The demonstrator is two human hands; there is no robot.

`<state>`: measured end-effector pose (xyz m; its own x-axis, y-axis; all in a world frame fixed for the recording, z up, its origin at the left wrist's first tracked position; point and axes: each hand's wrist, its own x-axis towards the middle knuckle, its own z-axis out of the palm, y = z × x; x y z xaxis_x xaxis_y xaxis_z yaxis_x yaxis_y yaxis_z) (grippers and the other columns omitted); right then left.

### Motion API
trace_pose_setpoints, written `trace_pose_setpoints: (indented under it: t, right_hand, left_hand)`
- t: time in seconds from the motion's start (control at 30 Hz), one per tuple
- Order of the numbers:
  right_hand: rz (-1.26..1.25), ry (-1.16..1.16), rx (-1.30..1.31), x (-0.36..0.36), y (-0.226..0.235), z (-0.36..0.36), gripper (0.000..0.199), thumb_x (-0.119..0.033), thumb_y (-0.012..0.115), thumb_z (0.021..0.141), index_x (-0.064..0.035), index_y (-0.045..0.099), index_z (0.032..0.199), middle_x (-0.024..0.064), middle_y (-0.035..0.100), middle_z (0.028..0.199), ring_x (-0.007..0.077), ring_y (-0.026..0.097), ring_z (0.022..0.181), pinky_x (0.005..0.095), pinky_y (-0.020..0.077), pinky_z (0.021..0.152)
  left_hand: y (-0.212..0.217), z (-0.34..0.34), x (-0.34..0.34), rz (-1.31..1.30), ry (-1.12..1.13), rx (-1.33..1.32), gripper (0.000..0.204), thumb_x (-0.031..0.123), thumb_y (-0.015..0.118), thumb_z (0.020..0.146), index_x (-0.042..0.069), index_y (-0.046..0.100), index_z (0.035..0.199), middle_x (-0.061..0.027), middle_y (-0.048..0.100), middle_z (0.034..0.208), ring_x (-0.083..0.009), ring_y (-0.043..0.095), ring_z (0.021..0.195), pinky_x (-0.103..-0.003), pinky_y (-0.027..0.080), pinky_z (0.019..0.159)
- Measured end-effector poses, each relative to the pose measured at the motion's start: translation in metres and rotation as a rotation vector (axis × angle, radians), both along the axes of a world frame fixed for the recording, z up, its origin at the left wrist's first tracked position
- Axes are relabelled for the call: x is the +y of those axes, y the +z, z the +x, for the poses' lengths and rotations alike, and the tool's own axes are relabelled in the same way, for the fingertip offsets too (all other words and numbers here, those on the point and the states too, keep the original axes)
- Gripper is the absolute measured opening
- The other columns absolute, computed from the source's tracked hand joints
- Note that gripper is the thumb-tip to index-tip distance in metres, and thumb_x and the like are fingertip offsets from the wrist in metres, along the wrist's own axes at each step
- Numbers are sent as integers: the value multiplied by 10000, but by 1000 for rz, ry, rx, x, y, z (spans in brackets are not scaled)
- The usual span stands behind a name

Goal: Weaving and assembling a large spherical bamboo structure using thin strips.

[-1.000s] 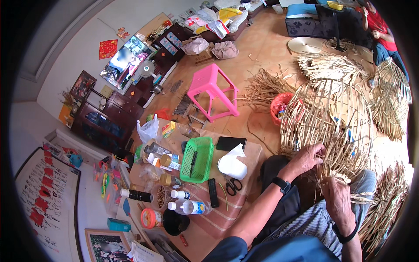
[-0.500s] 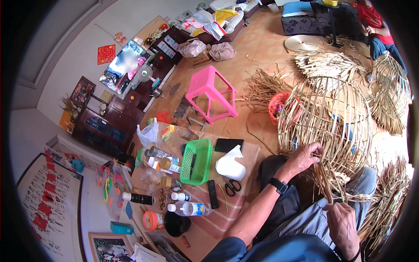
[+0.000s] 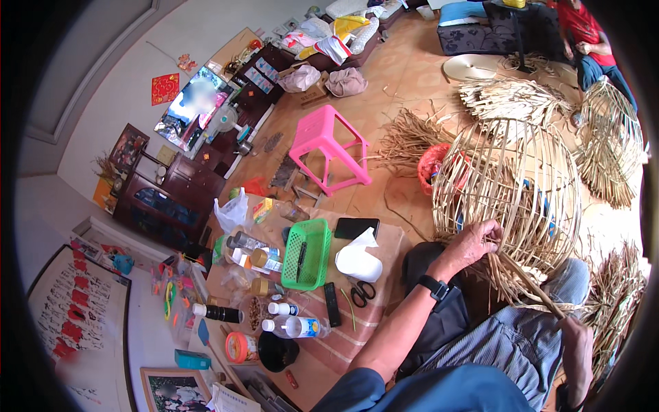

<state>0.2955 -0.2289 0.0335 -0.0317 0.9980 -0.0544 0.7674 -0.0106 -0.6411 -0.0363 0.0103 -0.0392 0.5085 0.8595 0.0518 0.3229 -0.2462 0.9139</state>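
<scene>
A large, open-ribbed basket (image 3: pixel 511 175) of pale dried strips rests against my knees, its woven edge toward me. My left hand (image 3: pixel 473 244), with a dark watch on the wrist, pinches the strips at that edge. From there a long brownish strip (image 3: pixel 532 285) stretches taut down to the right, into my right hand (image 3: pixel 576 343). The right fingers are closed round the strip's lower end. Loose strip ends hang over my striped trousers below the basket edge.
Left of me, a cloth-covered table (image 3: pixel 384 316) bears a green tray (image 3: pixel 305 254), black scissors (image 3: pixel 362 294), a paper roll (image 3: pixel 358 264) and several bottles. Beyond stand a pink stool (image 3: pixel 329 147) and a red basket (image 3: pixel 434 168). Strip bundles (image 3: pixel 618 295) lie at right; a person in red (image 3: pixel 583 34) sits far right.
My right hand has moved right and down, away from the basket edge, drawing the strip out straight. My left hand stays at the edge. The far person's arms have shifted.
</scene>
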Motion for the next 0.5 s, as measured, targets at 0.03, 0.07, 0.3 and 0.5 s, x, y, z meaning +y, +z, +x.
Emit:
trace_pose_setpoints:
  t: [0.03,0.07,0.3,0.5]
  right_hand:
    - [2,-44,69,2,-20,16,173,85,597,868,-19,731,899,58,591,680,139,578,608,338,406,554]
    - [-113,-50,204,2,-39,36,162,78,606,889,-29,728,888,20,574,677,105,543,607,314,373,548]
    - [-210,-305,671,-14,-155,189,89,-154,665,1089,-105,737,1070,-101,508,664,11,414,538,224,291,490]
    - [352,-331,-26,29,-154,170,78,40,679,986,16,679,1060,109,705,1057,229,683,941,335,538,821]
  left_hand:
    - [0,0,0,-15,-1,-3,251,1,786,887,20,689,1118,-80,764,966,-208,750,953,-363,579,892]
    - [1,0,0,-29,0,-4,251,4,786,888,21,688,1118,-81,764,974,-210,749,963,-365,577,899]
    - [1,-1,2,-37,-28,18,234,12,788,906,5,669,1107,-69,756,995,-185,727,978,-352,562,914]
    - [1,-1,0,-9,1,-6,235,14,790,888,20,683,1097,-88,772,976,-212,758,955,-367,582,879]
